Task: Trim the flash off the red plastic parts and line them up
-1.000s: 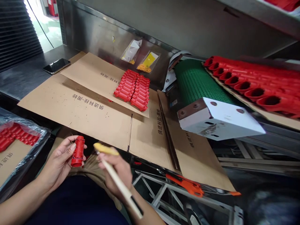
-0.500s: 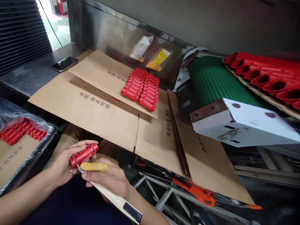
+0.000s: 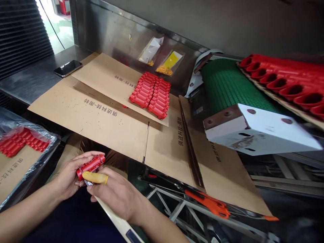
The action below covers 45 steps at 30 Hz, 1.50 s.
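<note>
A red cylindrical part (image 3: 92, 163) with pale line markings lies tilted in my left hand (image 3: 68, 173), whose fingers wrap round it. My right hand (image 3: 115, 192) grips a cream-handled tool (image 3: 113, 217) with a dark patch near its handle end. The tool's tip is at the lower left end of the red part, mostly hidden by my fingers. A yellow cover (image 3: 95, 177) sits on my right index finger, which rests against the part.
Red parts (image 3: 152, 94) lie in two rows on a cardboard sheet (image 3: 101, 69). Behind are two small bags (image 3: 170, 63); a phone (image 3: 68, 68) is at left. A plastic-lined box (image 3: 54, 141) holds red parts. A green conveyor (image 3: 227, 87) and an orange-handled tool (image 3: 209, 204) are at right.
The right hand and tool have shifted slightly left and down, the covered fingertip moving further along the red part toward its lower end. The whole view has shifted slightly.
</note>
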Each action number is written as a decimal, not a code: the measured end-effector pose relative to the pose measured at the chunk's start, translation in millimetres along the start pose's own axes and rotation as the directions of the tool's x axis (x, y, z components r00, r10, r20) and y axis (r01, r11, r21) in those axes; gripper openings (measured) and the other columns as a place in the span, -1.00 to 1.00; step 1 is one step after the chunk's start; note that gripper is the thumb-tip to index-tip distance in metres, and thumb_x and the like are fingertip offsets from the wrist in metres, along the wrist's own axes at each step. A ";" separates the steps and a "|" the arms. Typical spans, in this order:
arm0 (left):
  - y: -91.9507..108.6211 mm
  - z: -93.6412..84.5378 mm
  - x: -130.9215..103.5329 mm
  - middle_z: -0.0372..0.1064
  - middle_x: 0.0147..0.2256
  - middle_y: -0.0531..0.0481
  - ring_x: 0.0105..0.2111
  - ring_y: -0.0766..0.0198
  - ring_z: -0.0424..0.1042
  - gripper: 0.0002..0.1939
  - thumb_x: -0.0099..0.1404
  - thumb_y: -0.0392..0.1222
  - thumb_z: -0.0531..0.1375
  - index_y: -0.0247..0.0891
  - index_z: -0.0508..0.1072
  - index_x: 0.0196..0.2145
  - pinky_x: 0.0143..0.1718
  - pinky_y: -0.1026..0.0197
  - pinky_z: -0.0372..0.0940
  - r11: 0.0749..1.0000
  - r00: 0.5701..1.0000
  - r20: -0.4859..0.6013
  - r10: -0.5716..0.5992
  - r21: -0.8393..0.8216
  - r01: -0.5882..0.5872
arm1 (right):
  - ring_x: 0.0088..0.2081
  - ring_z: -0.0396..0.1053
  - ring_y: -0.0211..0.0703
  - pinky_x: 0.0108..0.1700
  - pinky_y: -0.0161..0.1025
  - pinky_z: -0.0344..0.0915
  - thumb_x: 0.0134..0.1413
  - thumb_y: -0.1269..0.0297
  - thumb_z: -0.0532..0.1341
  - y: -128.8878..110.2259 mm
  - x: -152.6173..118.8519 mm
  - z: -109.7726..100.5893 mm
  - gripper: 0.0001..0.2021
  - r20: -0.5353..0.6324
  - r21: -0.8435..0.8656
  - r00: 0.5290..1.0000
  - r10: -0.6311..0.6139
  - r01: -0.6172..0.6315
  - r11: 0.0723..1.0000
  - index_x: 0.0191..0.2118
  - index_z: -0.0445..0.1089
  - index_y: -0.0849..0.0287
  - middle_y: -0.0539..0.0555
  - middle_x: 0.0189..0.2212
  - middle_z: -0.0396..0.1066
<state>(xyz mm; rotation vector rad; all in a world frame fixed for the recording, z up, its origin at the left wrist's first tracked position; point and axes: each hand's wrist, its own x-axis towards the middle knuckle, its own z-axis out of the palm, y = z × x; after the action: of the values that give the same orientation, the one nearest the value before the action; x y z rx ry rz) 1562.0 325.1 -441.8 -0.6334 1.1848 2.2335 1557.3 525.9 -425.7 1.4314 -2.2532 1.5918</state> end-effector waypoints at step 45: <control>-9.2 -11.0 -11.1 0.61 -0.06 0.02 -0.10 0.13 0.67 -0.80 0.41 -0.24 0.45 -0.12 0.52 -0.09 0.01 0.14 0.62 0.681 0.702 0.043 0.711 0.205 -0.703 | 0.02 0.59 -0.02 0.03 -0.11 0.61 0.40 0.49 0.26 -1.2 -21.9 24.5 -0.75 -0.511 -0.046 0.857 0.069 -0.108 0.993 0.12 0.45 0.18 0.26 -0.01 0.60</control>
<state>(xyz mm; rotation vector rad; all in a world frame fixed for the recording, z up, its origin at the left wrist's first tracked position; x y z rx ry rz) 1577.9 317.5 -446.0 -0.1141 1.9064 2.6466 1581.7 521.6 -447.2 0.7672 -2.0497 1.6448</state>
